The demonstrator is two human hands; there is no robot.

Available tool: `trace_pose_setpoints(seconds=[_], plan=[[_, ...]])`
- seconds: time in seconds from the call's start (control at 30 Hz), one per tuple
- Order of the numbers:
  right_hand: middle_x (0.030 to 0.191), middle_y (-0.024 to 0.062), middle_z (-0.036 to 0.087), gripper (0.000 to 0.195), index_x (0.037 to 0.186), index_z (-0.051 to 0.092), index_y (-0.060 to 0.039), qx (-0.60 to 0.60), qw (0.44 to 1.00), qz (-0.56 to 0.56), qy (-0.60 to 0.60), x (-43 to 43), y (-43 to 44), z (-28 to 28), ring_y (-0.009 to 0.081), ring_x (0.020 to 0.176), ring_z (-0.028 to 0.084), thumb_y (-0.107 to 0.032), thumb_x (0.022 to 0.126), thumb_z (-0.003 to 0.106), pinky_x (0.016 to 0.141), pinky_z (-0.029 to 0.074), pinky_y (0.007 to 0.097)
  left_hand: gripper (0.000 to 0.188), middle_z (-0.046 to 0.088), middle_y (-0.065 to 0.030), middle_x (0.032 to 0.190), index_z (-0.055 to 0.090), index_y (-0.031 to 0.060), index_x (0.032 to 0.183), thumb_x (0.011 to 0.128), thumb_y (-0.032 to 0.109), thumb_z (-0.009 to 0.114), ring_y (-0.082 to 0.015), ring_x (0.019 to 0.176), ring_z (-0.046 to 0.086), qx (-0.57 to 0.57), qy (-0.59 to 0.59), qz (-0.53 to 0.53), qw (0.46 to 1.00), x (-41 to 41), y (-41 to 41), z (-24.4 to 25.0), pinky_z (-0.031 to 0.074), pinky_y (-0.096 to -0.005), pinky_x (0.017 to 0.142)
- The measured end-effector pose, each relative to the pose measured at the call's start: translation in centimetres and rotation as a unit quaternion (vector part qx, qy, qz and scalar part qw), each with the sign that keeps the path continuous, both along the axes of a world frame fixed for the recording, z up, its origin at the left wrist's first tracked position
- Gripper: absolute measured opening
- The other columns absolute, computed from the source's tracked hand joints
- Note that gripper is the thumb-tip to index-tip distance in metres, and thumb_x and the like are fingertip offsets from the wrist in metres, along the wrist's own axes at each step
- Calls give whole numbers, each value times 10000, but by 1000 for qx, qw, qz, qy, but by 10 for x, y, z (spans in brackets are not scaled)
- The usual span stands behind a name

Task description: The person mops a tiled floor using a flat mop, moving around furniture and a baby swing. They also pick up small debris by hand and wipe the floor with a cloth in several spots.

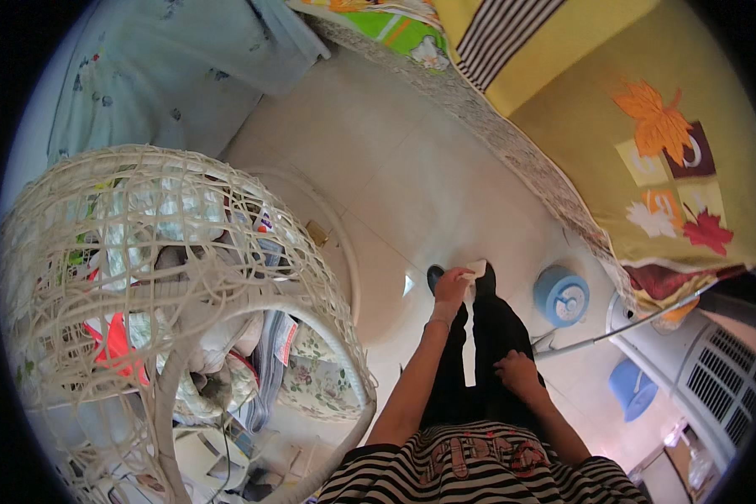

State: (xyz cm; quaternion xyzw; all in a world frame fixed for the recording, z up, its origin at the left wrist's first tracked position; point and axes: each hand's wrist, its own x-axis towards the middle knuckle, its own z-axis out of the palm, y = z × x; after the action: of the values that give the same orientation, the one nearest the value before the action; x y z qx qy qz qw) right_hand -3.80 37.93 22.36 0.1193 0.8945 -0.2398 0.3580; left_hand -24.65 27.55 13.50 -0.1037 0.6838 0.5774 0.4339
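Observation:
My left hand [452,288] reaches down in front of my legs, its fingers pinching a small cream-white cloth or tissue [477,269]. This piece hangs just above my dark shoes, seen against the pale tiled floor [378,157]. Close to my right thigh, my right hand [518,373] is loosely curled, and nothing shows in its fingers. A thin metal pole [595,340] slants away to the right; its lower end goes out of sight at my right leg. Beside that leg stands a round blue plastic container [561,296] on the floor.
To the left hangs a white woven swing chair [183,264] heaped with clothes and papers, above a round base tube [346,252]. A bed with a leaf-patterned cover [579,145] borders the right. A white louvred appliance [687,365] and a blue bucket [632,390] stand lower right.

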Motion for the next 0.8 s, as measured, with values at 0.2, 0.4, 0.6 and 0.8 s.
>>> trace_pose_setpoints(seconds=[0.2,0.4,0.6,0.8], plan=[[813,118,573,152,780,643,-145,-46,970,213,-109,-65,18,9,280,789,575,-204,777,503,634,482,373,179,614,-59,746,638,105,895,753,155,542,-148,687,572,-74,70,68,992,-45,-19,-64,439,-272,608],[832,122,584,179,823,636,-137,-135,968,177,-119,-155,71,-15,281,784,577,-250,807,498,670,475,369,182,601,-61,802,624,42,873,744,22,497,-109,710,542,-45,-71,196,977,-79,-45,-86,430,-223,639],[860,134,584,213,933,616,-102,-187,980,51,-35,-268,129,-59,308,798,566,-250,802,537,689,455,387,217,611,-90,837,612,32,951,763,92,524,-160,790,558,-254,3,133,958,-83,-75,-150,437,-257,721],[821,117,571,209,960,610,-79,-125,989,80,13,-387,131,-130,273,737,566,-206,799,563,670,449,360,272,575,-118,1039,587,36,1027,823,196,504,-207,984,525,-280,-79,137,947,-87,-78,-190,401,-295,857]])
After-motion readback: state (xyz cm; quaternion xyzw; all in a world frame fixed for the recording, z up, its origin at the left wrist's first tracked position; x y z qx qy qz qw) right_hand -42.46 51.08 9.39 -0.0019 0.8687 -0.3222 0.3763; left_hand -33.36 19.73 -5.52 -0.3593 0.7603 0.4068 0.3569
